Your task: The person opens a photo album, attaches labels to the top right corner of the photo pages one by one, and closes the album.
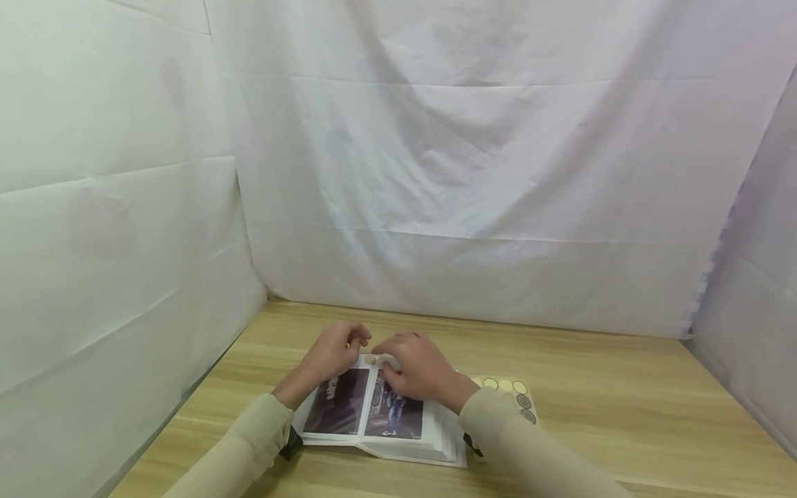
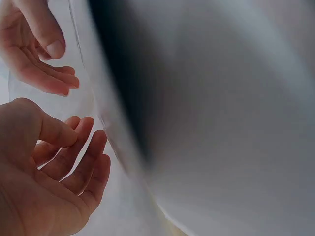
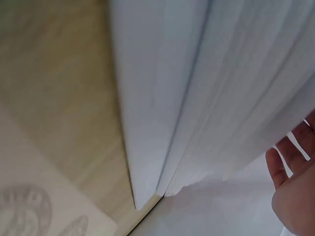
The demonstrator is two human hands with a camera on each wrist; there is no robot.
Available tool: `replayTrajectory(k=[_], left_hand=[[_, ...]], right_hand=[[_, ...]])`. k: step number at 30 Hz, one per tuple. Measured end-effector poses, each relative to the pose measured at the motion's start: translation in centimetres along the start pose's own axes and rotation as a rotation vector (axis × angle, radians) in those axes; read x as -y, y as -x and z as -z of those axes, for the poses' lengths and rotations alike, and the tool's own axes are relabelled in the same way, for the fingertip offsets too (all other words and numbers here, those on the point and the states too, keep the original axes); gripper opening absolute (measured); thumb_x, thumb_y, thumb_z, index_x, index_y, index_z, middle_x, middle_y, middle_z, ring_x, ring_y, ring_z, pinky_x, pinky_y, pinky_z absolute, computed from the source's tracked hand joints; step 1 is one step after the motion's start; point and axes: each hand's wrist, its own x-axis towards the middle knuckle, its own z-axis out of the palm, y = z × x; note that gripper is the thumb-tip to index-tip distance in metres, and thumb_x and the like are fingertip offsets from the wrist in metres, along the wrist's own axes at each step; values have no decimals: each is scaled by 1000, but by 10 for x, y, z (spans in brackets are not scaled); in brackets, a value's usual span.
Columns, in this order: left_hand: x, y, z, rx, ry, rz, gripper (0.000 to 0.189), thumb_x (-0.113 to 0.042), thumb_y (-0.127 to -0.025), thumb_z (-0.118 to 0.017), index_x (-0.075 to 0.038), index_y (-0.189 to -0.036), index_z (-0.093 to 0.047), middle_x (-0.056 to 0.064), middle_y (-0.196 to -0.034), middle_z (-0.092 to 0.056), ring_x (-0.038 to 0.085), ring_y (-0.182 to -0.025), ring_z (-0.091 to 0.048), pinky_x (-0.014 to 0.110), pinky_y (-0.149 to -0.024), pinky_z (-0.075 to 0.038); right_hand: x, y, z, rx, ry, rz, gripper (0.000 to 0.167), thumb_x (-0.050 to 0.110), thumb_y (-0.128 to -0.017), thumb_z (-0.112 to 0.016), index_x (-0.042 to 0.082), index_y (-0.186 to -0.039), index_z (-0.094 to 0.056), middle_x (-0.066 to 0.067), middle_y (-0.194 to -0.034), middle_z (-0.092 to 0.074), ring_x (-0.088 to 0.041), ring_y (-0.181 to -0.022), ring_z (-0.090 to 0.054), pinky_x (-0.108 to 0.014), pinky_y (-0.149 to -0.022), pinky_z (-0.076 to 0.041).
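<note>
A photo album [image 1: 447,443] lies spread on the table, a dark picture [image 1: 336,408] on its left page and one with a standing figure [image 1: 395,415] on its right. At the top left corner is my left hand [image 1: 336,351], its fingers loosely bent and nothing between them in the left wrist view. My right hand [image 1: 423,366] reaches over the top of the right page, thumb downward and apart from the fingers. Between the hands, near the spine, shows a small round tan spot [image 1: 371,359]. The right wrist view has the stacked page edges [image 3: 221,98] close up.
A sheet with round coin-like prints [image 1: 523,400] lies right of the album, partly under the right forearm. The wooden table [image 1: 610,394] extends to both sides. White cloth [image 1: 436,173] hangs behind and at the sides.
</note>
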Motion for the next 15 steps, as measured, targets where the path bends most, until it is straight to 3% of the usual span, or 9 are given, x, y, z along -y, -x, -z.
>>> replayTrajectory(k=[9,15], left_hand=[[-8,-2,0,-23,29,-12,25,6,-96,-58,-4,-104,-79,5,-91,-80,15,-85,-72,34,-76,-58],[-20,-3,-1,-2,64,-28,24,5,-97,-58,-4,-108,-79,4,-94,-80,15,-86,-72,34,-75,-58]], right_hand=[[-16,10,16,-68,-72,-66,31,14,-96,-70,19,-125,-78,3,-123,-81,-21,-124,-73,-49,-110,-56],[-26,21,28,-119,-115,-77,30,8,-96,-69,13,-124,-79,1,-121,-82,-22,-121,-75,-50,-112,-55]])
